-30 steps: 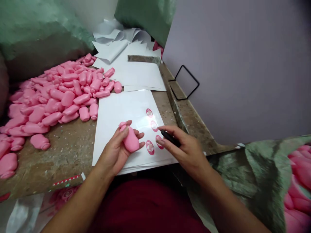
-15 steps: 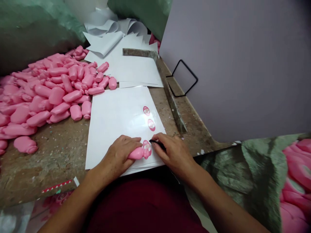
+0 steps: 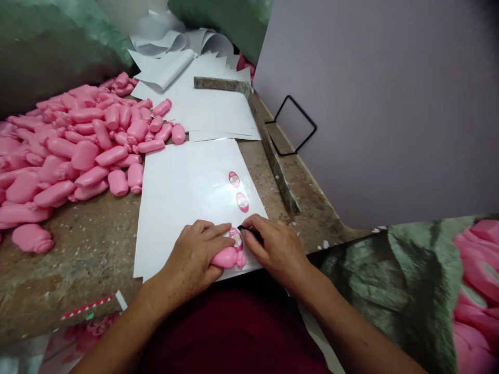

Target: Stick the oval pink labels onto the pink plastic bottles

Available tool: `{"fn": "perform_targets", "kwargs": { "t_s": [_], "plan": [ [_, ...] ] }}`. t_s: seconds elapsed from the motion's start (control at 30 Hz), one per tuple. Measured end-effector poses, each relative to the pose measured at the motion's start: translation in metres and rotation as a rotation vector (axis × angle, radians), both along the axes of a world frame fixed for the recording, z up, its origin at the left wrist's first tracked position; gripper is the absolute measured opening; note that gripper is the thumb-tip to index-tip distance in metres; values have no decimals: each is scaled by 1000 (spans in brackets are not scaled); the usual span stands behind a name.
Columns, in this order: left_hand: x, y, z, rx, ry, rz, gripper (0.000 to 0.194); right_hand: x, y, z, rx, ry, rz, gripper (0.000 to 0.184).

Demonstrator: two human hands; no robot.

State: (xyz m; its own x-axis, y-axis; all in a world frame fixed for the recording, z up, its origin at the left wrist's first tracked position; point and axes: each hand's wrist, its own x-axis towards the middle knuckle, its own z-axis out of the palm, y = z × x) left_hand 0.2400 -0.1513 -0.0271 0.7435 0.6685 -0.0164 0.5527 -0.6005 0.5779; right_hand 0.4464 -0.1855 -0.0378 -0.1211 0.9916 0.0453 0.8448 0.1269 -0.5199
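My left hand (image 3: 198, 249) is closed around a small pink plastic bottle (image 3: 226, 257), which lies on its side against the white sticker sheet (image 3: 175, 202), neck pointing right. Two of its fingers stretch onto the sheet beside an oval pink label (image 3: 235, 236). A slim black tool (image 3: 253, 232) is pinched in my right hand (image 3: 278, 244), its tip at the right edge of that label. Its exact kind is hidden by the fingers. Farther up the sheet are two more oval labels (image 3: 242, 202).
A heap of pink bottles (image 3: 83, 156) covers the left of the worn wooden table (image 3: 97, 234). White sheets (image 3: 218, 111) and a metal strip (image 3: 278, 171) lie behind. A black wire stand (image 3: 315, 127) rises at the right, near a green sack (image 3: 390, 280) of pink items.
My left hand has turned palm down and lowered the bottle onto the sheet. My right hand has brought the black tool's tip to the lower label. The view has shifted slightly.
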Motion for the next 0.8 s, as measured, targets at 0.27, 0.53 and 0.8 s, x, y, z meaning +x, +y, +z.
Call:
{"fn": "perform_targets", "kwargs": {
  "t_s": [0.27, 0.53, 0.8],
  "plan": [
    [-3, 4, 7, -213, -155, 135, 45, 7, 1, 0, 3, 24, 6, 12],
    [25, 15, 7, -908, -763, 746, 46, 0, 5, 4, -28, -106, 33, 13],
    [22, 20, 1, -1093, -1009, 862, 33, 4, 9, 9, -198, 327, -113, 31]
  ]
}}
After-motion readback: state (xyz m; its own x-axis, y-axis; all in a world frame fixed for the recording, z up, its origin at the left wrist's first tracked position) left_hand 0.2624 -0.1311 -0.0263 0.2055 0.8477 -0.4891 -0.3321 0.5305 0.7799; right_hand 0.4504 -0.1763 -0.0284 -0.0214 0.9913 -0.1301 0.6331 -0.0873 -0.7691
